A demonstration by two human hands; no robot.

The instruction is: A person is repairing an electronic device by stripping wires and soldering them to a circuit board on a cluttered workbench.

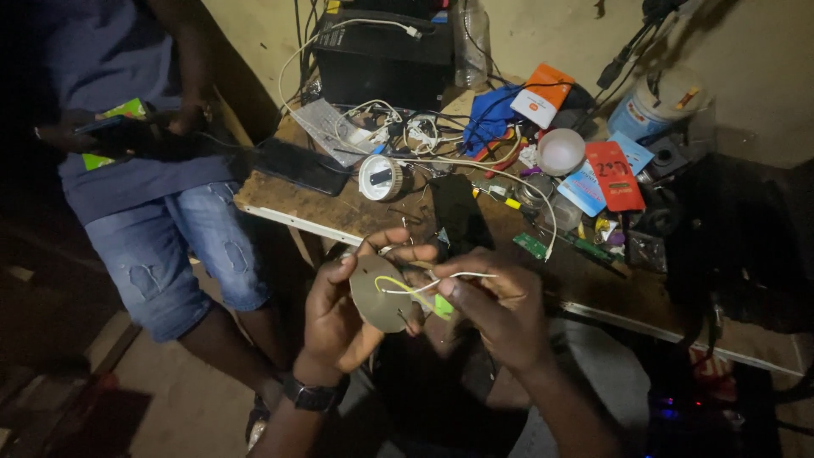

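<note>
My left hand (339,309) grips a round flat metal disc (377,297) by its edge, held in front of me below the workbench. A yellow wire and a white wire (415,290) run across the disc's face. My right hand (500,309) pinches those wires next to a small green piece (443,306) at the disc's right side. A dark watch (315,394) sits on my left wrist.
A cluttered wooden workbench (339,216) holds a round white bulb base (380,178), a white dome (560,151), a dark phone (462,212), cables, small circuit boards, red and orange packets. A black box (381,59) stands at the back. A person in denim shorts (170,246) sits left, holding a phone.
</note>
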